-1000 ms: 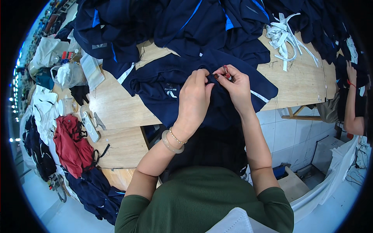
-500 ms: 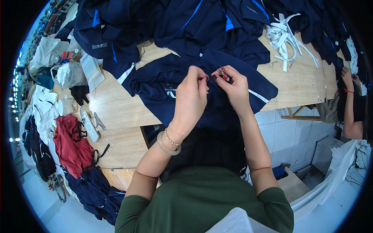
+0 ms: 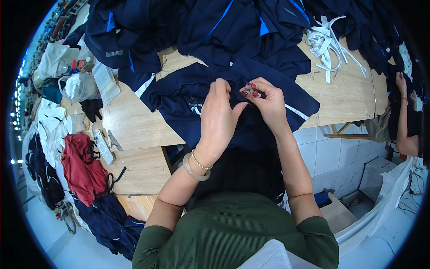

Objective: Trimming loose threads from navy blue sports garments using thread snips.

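Note:
A navy garment (image 3: 179, 85) with white stripes and a small white print lies spread on the wooden table before me. Over its middle is my left hand (image 3: 219, 110), fingers bent toward the cloth and thumb spread away from them; nothing shows in its grasp. Close by on the right, my right hand (image 3: 268, 101) is closed around small thread snips (image 3: 251, 91), mostly covered by its red-nailed fingers. The snips' tip points toward the left hand, above the fabric. What lies right under the fingers is hidden.
More navy garments (image 3: 228, 31) are heaped along the far side. White tapes (image 3: 329, 42) lie at the back right. On the left are a red cloth item (image 3: 83, 166), a phone (image 3: 104, 148) and plastic bags (image 3: 80, 86). A co-worker's arm (image 3: 403, 112) reaches in at far right.
My left thumb has opened away from its fingers, which were pinched together. My right fingers have shifted around the snips. The garment has stayed nearly in place.

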A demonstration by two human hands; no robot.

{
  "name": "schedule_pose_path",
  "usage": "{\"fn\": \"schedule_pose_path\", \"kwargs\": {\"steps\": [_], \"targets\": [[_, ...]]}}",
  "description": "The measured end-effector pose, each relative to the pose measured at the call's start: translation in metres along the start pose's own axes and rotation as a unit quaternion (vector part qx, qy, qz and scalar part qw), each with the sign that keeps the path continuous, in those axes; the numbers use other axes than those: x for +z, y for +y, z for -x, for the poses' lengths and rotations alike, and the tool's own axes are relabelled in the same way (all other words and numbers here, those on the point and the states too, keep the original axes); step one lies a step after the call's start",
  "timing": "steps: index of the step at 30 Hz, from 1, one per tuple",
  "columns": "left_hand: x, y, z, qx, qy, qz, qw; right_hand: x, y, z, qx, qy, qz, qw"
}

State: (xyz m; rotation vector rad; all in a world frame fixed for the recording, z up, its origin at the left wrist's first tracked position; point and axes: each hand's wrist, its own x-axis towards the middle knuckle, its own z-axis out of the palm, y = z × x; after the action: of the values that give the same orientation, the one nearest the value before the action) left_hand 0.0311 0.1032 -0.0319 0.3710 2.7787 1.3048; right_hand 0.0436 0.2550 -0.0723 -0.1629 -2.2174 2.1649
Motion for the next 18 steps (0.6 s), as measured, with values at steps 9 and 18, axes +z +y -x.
{"fn": "schedule_pose_path", "kwargs": {"steps": [9, 18], "targets": [[0.007, 0.003, 0.003, 0.047, 0.028, -0.034, 0.998, 0.006, 0.000, -0.001, -0.030, 0.013, 0.009, 0.999], [0.008, -0.002, 0.005, 0.045, 0.034, -0.030, 0.998, 0.006, 0.000, -0.002, -0.036, 0.014, 0.021, 0.999]]}}
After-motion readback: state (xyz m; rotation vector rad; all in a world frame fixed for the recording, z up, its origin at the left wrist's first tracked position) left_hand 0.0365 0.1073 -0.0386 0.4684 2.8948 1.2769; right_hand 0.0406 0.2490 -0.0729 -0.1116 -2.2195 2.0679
